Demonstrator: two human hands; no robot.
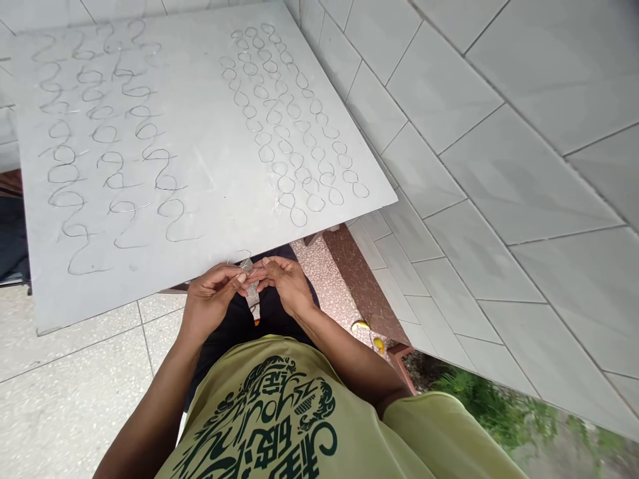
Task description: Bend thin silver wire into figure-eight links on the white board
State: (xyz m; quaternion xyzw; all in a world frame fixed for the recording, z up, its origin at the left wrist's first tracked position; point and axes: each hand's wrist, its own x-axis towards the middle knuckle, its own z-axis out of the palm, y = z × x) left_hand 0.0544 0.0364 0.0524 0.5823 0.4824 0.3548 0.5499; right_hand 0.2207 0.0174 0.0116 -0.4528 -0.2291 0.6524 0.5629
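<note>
At the near edge of a white board (210, 153), my left hand (214, 293) and my right hand (287, 283) meet, fingertips close together. Both pinch a thin bent wire (244, 256), and one curved end of it rises above my fingers against the board. The rest of the wire is hidden by my fingers. On the board's left lie several loosely curled wire pieces (67, 199) in columns. Over on the right side are rows of wires closed into figure-eight shapes (304, 173).
A tiled wall (439, 159) runs along the board's right side. Below are a speckled floor (84, 372), a brown stone strip (362, 286) and a small yellow object (378, 344). Dark cloth (12, 233) hangs at the far left. Green plants (479, 399) grow at lower right.
</note>
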